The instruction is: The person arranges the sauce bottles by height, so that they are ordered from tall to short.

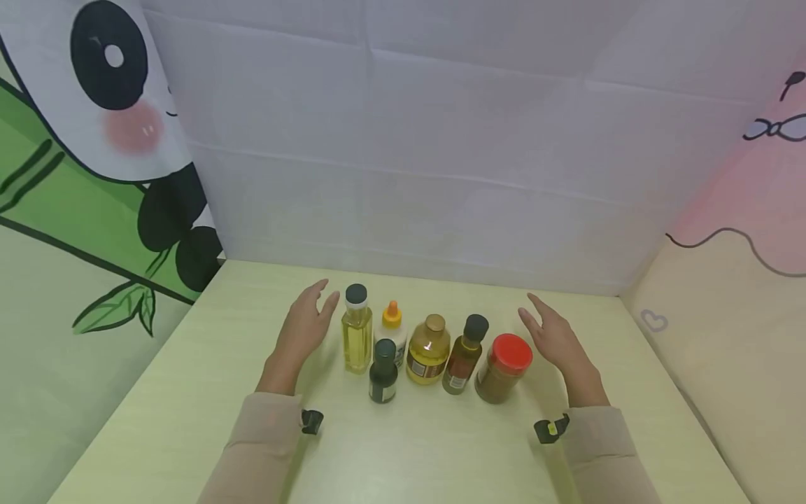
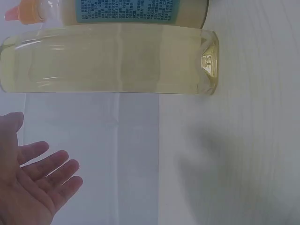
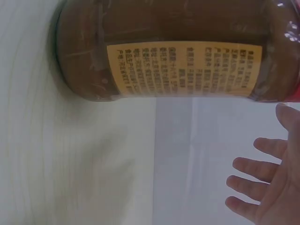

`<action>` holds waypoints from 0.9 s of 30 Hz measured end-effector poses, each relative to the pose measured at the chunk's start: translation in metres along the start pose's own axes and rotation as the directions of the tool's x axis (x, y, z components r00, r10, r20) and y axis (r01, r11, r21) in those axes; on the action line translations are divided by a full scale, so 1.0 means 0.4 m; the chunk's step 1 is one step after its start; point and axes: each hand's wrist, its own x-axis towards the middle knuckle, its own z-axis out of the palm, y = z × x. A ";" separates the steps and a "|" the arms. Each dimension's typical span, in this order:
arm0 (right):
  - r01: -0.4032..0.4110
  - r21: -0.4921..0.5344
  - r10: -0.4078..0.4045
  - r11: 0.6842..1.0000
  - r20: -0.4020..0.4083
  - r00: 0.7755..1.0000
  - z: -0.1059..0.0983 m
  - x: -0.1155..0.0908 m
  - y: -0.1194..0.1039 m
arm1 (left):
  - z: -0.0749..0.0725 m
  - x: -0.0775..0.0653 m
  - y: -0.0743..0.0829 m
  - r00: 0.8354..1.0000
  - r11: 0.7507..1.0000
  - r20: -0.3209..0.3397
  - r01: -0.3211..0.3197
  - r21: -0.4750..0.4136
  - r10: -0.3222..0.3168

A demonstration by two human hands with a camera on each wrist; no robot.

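Several bottles and a jar stand grouped between my two hands. My left hand is beside the tall clear bottle of yellow oil, fingers extended and holding nothing. To the right of the oil are a white squeeze bottle with an orange tip and, in front, a small dark bottle. A round bottle with a gold cap stands mid-group, then a black-capped bottle of reddish-brown liquid. At the right end, a brown jar with a red lid is nearest my right hand, whose fingers are spread and empty.
Everything stands on a pale wooden table. A white cloth wall rises behind its back edge, with printed cloth sides left and right. Both wrists carry small black camera mounts.
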 end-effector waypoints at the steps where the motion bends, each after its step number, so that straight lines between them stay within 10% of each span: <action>1: 0.003 0.001 -0.003 1.000 -0.002 1.000 0.000 -0.001 -0.001 | -0.001 -0.001 0.002 1.000 1.000 -0.006 -0.003 -0.009 0.003; 27: 0.039 0.038 -0.038 0.999 -0.022 0.999 -0.011 -0.027 -0.060 | -0.008 -0.013 0.035 0.992 0.980 -0.086 -0.107 -0.165 0.094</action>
